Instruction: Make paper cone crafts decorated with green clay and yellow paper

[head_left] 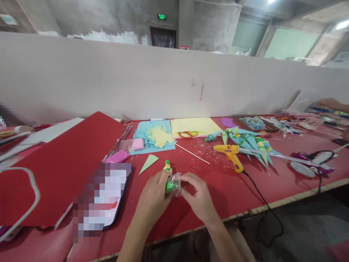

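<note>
Both of my hands meet over the red table near its front edge. My left hand is closed round a small clear plastic bag with green clay inside. The fingertips of my right hand pinch the right side of this bag's crinkled plastic. Just beyond my left fingers stands a small figure with a green top and a pale yellow body; its lower part is hidden. A light green paper cone piece lies to the left of it.
A phone and large red board lie left. Behind are blue and yellow papers and a thin stick. To the right, a yellow glue gun with a black cord lies by several paper cones. Another person's hand shows far right.
</note>
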Demonstrator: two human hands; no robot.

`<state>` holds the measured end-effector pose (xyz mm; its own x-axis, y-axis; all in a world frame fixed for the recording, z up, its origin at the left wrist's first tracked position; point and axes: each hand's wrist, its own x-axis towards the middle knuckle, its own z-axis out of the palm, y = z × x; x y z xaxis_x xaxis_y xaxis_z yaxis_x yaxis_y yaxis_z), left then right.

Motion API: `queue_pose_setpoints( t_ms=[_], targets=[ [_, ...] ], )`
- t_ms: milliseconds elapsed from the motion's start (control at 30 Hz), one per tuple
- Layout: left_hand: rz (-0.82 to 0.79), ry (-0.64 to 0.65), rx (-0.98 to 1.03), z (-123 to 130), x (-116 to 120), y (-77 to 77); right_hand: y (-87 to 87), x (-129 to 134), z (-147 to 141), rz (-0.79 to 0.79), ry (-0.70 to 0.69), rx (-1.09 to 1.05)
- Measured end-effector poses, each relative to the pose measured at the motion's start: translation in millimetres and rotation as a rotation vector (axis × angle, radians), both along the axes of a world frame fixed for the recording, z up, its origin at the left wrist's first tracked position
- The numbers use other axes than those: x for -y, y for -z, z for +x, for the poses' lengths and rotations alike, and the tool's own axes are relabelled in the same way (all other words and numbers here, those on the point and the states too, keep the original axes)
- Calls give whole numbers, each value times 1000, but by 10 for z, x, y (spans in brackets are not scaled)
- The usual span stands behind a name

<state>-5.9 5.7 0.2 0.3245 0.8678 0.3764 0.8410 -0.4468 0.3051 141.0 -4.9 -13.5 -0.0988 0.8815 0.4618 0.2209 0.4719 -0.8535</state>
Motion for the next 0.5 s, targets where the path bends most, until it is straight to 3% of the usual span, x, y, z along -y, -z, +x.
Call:
queue_pose_setpoints(
  t_ms=[200,333,433,500],
  targets=[
    [102,116,-71,51,1,37,81,-25,-20,144,91,358],
    [130,80,-214,73,3,57,58,-43,-35,199,141,575],
    [174,27,-283,52,-7,55,-9,-25,-51,173,104,552],
    [179,-19,-291,22,-16,39,-51,1,-61,121,30,355]
  ],
)
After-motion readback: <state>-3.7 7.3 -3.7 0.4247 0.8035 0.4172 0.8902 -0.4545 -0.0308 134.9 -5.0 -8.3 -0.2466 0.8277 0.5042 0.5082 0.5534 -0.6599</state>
